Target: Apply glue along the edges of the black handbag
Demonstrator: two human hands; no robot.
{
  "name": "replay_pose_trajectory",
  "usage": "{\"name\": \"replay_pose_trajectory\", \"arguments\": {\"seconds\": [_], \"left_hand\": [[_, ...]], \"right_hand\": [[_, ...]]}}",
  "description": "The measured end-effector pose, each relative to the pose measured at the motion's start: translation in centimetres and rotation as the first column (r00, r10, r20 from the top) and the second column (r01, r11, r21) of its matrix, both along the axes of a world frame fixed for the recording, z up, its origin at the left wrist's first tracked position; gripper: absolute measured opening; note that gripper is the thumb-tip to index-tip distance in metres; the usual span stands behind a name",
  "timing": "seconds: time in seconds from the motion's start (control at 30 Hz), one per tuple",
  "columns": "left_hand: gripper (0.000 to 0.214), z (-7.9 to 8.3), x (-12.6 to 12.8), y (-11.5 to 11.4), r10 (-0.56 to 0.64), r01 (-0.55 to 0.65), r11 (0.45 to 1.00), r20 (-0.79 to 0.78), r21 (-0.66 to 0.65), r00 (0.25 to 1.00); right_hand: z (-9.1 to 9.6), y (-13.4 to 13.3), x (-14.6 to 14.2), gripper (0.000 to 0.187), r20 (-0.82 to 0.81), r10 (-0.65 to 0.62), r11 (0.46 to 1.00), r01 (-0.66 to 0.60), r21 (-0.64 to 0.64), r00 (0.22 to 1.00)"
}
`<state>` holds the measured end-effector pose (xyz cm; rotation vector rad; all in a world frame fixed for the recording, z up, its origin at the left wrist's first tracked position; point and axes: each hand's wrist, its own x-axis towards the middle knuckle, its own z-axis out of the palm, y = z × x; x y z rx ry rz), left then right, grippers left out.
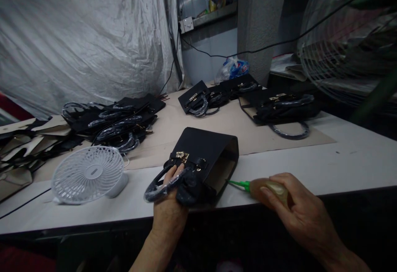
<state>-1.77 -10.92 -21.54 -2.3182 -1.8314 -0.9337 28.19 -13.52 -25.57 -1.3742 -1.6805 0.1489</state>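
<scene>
A black handbag (201,145) lies on its side near the table's front edge, with a gold clasp and plastic-wrapped handles. Its open side faces right and shows a beige inside. My left hand (170,197) reaches through the handle loop and grips the bag below the clasp; the handle and dark material hide part of the fingers. In my right hand (297,205) is an amber squeeze bottle (266,191) with a thin green nozzle. The nozzle points left, its tip at the bag's right edge; whether it touches cannot be made out.
A white fan (89,174) stands at left on the table (350,156). Behind it are piled black handbags (120,116) and beige-lined pieces (27,148). More handbags (279,104) lie at the back right, near a large caged fan (338,44). A black cable (263,49) crosses behind.
</scene>
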Motion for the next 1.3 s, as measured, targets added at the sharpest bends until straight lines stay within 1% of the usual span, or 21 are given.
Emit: {"name": "replay_pose_trajectory", "arguments": {"seconds": [0.13, 0.17, 0.23, 0.3, 0.43, 0.47, 0.57, 0.6, 0.67, 0.73, 0.77, 0.87, 0.9, 1.0, 1.03, 1.17, 1.3], "left_hand": [[0.048, -0.2, -0.1, 0.2, -0.006, 0.006, 1.0, -0.092, -0.007, 0.996], [0.048, -0.3, -0.1, 0.3, -0.013, 0.012, 1.0, -0.114, -0.009, 0.993], [0.048, -0.3, -0.1, 0.4, -0.025, 0.023, 0.999, -0.128, -0.023, 0.991], [0.047, 0.0, 0.1, 0.4, -0.011, 0.008, 0.999, -0.089, -0.037, 0.996], [0.048, 0.6, 0.3, 0.2, -0.013, 0.012, 0.996, -0.002, -0.09, 1.0], [0.048, 0.6, 0.3, 0.2, -0.016, 0.016, 0.995, 0.006, -0.094, 1.0], [0.048, 0.3, 0.0, 0.2, 0.002, -0.001, 0.996, 0.01, -0.088, 1.0], [0.049, 0.1, -0.1, 0.2, 0.004, -0.004, 0.995, 0.0, -0.095, 1.0], [0.051, -0.1, -0.2, 0.3, -0.007, 0.004, 0.994, -0.029, -0.112, 1.0], [0.051, 0.0, 0.0, 0.2, -0.006, 0.003, 0.995, -0.03, -0.101, 1.0], [0.05, 0.1, 0.1, 0.2, 0.001, -0.002, 0.996, -0.014, -0.087, 1.0], [0.045, 0.5, 0.5, 0.1, 0.008, -0.006, 0.999, 0.039, -0.045, 0.999], [0.045, 0.6, 0.6, 0.1, 0.003, -0.001, 0.999, 0.042, -0.039, 0.999], [0.046, 0.7, 0.6, 0.0, 0.003, -0.001, 0.999, 0.044, -0.034, 0.999], [0.046, 0.6, 0.6, 0.1, 0.007, -0.005, 0.999, 0.046, -0.034, 0.999], [0.045, 0.7, 0.6, 0.1, -0.004, 0.006, 0.999, 0.04, -0.041, 0.999], [0.046, 1.0, 0.7, 0.1, 0.016, -0.011, 0.996, 0.057, -0.094, 0.998]], "right_hand": [[-0.1, -0.5, 0.0, 0.015, 0.0, 0.082, 0.997, -0.082, -0.013, 0.997], [-0.1, -0.5, 0.0, 0.015, 0.003, 0.083, 0.997, -0.083, 0.003, 0.997], [-0.2, -0.5, -0.1, 0.016, 0.016, 0.041, 0.997, -0.041, 0.058, 0.999], [-0.2, -0.3, -0.2, 0.017, 0.025, 0.012, 0.997, -0.014, 0.073, 1.0], [0.2, 0.2, -0.2, 0.017, 0.017, 0.114, 0.993, -0.114, -0.012, 0.993], [0.3, 0.4, -0.2, 0.018, 0.023, 0.114, 0.993, -0.114, -0.011, 0.993], [0.5, 0.7, 0.1, 0.024, 0.046, 0.03, 0.998, -0.032, 0.047, 0.999], [0.5, 0.8, 0.1, 0.025, 0.048, 0.02, 0.998, -0.023, 0.05, 0.999], [0.6, 0.8, 0.3, 0.023, 0.048, 0.067, 0.998, -0.068, 0.017, 0.997], [0.5, 0.7, 0.3, 0.021, 0.045, 0.117, 0.993, -0.117, -0.014, 0.992], [0.4, 0.6, 0.3, 0.021, 0.042, 0.108, 0.994, -0.107, -0.015, 0.993], [0.2, 0.4, 0.4, 0.025, 0.024, 0.006, 1.0, -0.005, -0.017, 1.0], [0.1, 0.3, 0.4, 0.025, 0.018, -0.001, 0.999, 0.001, -0.035, 1.0], [0.2, 0.2, 0.4, 0.025, 0.0, 0.075, 0.992, -0.074, -0.1, 0.997], [0.2, 0.2, 0.4, 0.026, -0.002, 0.076, 0.992, -0.075, -0.105, 0.997], [0.1, 0.3, 0.4, 0.028, 0.009, -0.039, 0.997, 0.04, -0.069, 0.999], [0.2, 0.6, 0.3, 0.026, 0.014, 0.022, 0.996, -0.02, -0.087, 1.0]]}}
